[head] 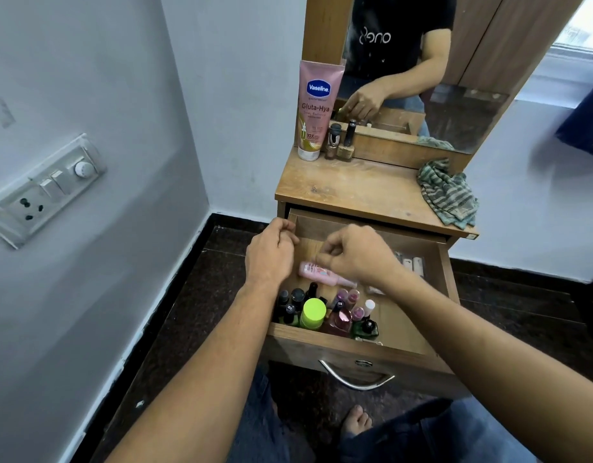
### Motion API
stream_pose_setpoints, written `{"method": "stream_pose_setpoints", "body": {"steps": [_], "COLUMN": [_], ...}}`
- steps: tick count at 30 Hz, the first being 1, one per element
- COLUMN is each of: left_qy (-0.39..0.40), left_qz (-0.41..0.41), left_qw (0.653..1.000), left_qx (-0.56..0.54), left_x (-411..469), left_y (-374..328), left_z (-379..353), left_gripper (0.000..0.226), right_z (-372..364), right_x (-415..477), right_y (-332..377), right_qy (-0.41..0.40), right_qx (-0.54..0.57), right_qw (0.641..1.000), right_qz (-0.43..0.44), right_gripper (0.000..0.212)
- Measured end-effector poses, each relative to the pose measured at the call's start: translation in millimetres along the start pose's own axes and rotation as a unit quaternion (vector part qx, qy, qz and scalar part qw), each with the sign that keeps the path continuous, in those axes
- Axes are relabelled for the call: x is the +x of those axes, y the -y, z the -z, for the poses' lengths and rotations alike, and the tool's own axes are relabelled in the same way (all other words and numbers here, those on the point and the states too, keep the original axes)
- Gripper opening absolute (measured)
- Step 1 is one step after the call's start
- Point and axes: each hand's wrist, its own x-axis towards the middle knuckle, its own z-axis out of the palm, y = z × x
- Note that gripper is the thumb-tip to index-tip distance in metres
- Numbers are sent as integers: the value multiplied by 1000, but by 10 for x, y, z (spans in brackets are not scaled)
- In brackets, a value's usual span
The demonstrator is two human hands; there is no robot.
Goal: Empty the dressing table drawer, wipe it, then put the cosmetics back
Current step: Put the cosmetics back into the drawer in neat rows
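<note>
A person's left hand (270, 253) and right hand (353, 253) reach into the open drawer (418, 332) of a wooden dressing table (348, 187), the left grip curled loosely with nothing visibly in it, the right grip pinched together above a pink bottle (313, 269) lying on the drawer floor; whether it touches the bottle cannot be told. Small cosmetic bottles (325, 314) crowd the drawer's front left corner, while a pink lotion tube (317, 108), two nail polish bottles (340, 142) and a striped cloth (447, 193) sit on the table.
</note>
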Motion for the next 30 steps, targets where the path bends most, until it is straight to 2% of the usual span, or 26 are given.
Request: {"method": "stream_pose_setpoints", "body": {"steps": [4, 7, 11, 15, 22, 30], "left_qy": [-2, -3, -9, -14, -17, -19], "left_qz": [0, -1, -7, -19, -23, -29], "left_qw": [1000, 1000, 1000, 1000, 1000, 999], "left_qx": [-2, -4, -10, -6, -3, -2], "left_x": [16, 25, 38, 47, 44, 44], "left_y": [14, 18, 59, 88, 98, 89], "left_z": [-10, -20, -32, -55, -65, -68], "left_gripper": [31, 31, 30, 28, 30, 29], "right_z": [400, 677, 903, 992, 936, 947], "right_x": [254, 600, 1092, 1482, 1709, 1593], "right_y": [-102, -145, -80, -72, -162, -202], "right_qy": [-113, -214, -275, -289, -269, -280], "right_qx": [60, 53, 25, -42, -108, -55], "right_qw": [991, 974, 959, 955, 955, 957], "right_qz": [-28, -52, -54, -51, -61, -51], "right_gripper": [13, 22, 27, 34, 20, 13]}}
